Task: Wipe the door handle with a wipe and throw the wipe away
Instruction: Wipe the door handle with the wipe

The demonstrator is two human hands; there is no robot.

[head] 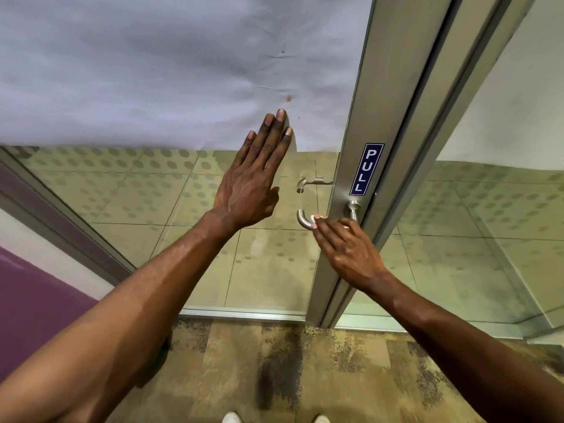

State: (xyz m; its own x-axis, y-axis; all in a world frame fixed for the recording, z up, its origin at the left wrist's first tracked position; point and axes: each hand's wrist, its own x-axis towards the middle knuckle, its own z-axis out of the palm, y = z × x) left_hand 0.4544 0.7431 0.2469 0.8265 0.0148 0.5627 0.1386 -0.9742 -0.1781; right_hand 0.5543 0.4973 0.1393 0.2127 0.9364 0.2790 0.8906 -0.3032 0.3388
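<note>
Hands are both raised at a glass door, and the door handle [306,221] is the reference for everything else. That handle is a brushed-metal lever fixed to the door's aluminium frame [351,166], its curved free end pointing away from the frame. Over the lever lies the right hand [348,248], fingers stretched along the bar with the fingertips at the curved end; whether anything is pinched beneath the palm cannot be told, and no wipe shows. Above and to the left of the handle, the left hand [253,181] is spread flat, fingers together, against the glass and the lower edge of a grey sheet [152,71] covering the pane. Just above the handle's mount on the frame sits a blue PULL sticker [366,169]. Below the handle, patterned carpet [274,361] meets the door's bottom rail.
</note>
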